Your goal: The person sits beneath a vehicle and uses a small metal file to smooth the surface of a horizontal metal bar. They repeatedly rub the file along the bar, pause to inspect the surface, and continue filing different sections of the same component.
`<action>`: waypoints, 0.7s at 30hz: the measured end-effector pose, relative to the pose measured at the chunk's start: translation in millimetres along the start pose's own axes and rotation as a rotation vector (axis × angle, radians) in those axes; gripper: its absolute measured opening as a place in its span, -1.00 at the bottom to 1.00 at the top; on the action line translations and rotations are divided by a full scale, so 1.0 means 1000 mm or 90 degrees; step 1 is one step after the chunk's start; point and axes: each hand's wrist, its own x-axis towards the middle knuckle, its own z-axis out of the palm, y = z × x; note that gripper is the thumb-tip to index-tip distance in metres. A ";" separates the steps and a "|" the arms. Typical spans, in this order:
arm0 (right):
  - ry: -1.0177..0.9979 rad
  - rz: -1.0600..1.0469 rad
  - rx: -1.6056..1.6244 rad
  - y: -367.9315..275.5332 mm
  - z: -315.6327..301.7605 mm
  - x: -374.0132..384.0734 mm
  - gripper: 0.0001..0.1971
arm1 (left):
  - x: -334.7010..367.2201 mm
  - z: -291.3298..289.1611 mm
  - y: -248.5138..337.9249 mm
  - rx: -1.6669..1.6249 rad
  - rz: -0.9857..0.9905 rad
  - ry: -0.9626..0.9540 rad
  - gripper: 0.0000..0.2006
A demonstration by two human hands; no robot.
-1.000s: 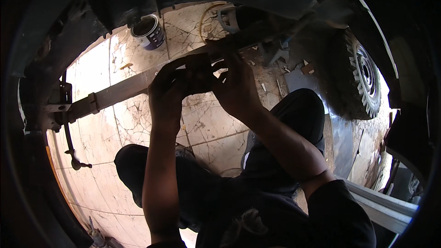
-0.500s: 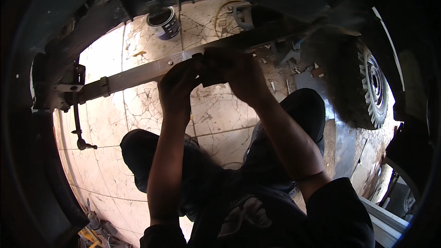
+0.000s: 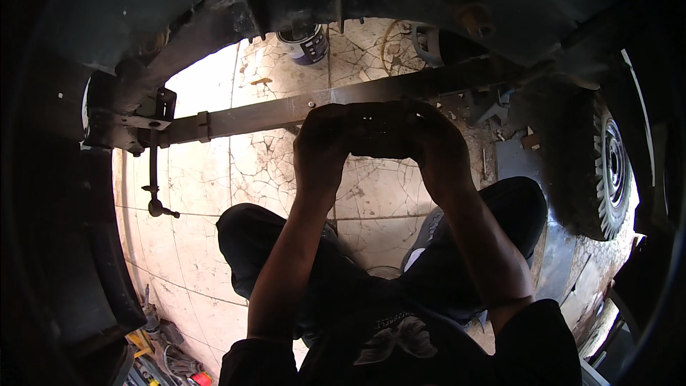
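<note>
Between my two hands is a dark, roughly rectangular part [image 3: 382, 134], with small specks of light showing on its face; in the shade I cannot make out its kind. My left hand [image 3: 319, 149] grips its left end and my right hand [image 3: 444, 150] grips its right end, fingers closed round it. Just beyond the hands, a long flat metal bar [image 3: 261, 113] runs across from left to right. At the bar's left end hangs a thin rod with a ball-shaped end [image 3: 155, 206].
Overhead and around are dark metal vehicle parts [image 3: 214, 21]. A paint can [image 3: 304, 46] stands on the cracked tile floor [image 3: 200, 243] beyond the bar. At the right is a wheel with a tyre [image 3: 611, 171]. Tools and metal parts [image 3: 168, 350] lie at lower left.
My hands have moved apart, and the dark part is now held level between them. The whole view has shifted, so surroundings sit farther right in the picture.
</note>
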 end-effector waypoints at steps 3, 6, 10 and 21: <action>0.037 -0.011 -0.047 -0.004 0.001 0.001 -0.59 | 0.001 0.008 0.007 0.037 -0.065 0.021 -0.63; 0.031 -0.095 -0.295 -0.005 0.007 0.002 -0.57 | 0.006 0.012 0.001 -0.024 -0.041 0.010 -0.71; 0.074 -0.152 -0.393 -0.004 0.013 -0.002 -0.57 | 0.013 0.000 -0.019 -0.135 -0.050 -0.044 -0.77; -0.044 -0.194 -0.510 -0.009 -0.017 -0.001 -0.81 | 0.024 -0.018 -0.030 -0.301 -0.095 -0.154 -0.81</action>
